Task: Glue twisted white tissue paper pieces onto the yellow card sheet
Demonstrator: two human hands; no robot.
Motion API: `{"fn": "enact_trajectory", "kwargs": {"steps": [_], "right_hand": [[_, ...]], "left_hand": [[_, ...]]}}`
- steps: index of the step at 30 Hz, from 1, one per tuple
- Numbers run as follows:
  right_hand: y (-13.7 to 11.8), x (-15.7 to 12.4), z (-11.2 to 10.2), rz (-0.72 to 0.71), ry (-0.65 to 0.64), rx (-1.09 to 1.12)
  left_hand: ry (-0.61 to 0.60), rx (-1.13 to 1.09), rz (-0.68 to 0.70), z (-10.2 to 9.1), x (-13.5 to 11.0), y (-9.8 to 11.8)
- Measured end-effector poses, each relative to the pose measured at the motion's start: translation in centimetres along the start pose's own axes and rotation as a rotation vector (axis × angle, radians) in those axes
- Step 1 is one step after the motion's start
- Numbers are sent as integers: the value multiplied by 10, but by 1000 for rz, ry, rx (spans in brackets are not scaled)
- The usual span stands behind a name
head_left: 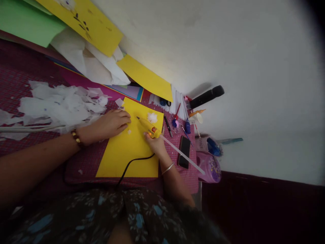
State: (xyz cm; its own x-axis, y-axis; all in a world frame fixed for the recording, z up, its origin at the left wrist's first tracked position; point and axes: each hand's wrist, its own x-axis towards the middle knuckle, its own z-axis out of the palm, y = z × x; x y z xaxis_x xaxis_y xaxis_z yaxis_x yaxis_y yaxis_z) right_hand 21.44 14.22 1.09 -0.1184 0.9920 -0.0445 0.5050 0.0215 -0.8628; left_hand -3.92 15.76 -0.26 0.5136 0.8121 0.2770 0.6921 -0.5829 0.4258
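A yellow sheet of card (127, 152) lies flat on the red checked tablecloth (30, 81) in front of me. My right hand (155, 141) is closed round a yellow glue gun (148, 127), whose nozzle points at the sheet's upper part; a white glue stick juts from its back and a black cord (132, 166) trails toward me. A small white tuft (152, 117) sits on the sheet just beyond the nozzle. My left hand (113, 122) rests on the sheet's left edge with fingers curled, knuckles up; what is under them is hidden.
Torn white paper scraps (61, 103) are heaped to the left. Green, yellow and white sheets (86, 20) lean against the wall behind. To the right lie a black phone (184, 151), pens, small bottles, a purple container (210, 167) and a black cylinder (207, 96).
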Motion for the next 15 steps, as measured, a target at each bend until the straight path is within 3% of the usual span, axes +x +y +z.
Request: {"fn": "enact_trajectory", "kwargs": {"steps": [4, 11, 15], "right_hand": [[0, -1, 1, 53, 20, 10], [-2, -2, -3, 68, -97, 158], [-6, -1, -6, 87, -68, 164]], "left_hand": [[16, 24, 11, 3, -1, -2], [-8, 23, -1, 2, -1, -2], [-7, 21, -1, 2, 0, -2]]}}
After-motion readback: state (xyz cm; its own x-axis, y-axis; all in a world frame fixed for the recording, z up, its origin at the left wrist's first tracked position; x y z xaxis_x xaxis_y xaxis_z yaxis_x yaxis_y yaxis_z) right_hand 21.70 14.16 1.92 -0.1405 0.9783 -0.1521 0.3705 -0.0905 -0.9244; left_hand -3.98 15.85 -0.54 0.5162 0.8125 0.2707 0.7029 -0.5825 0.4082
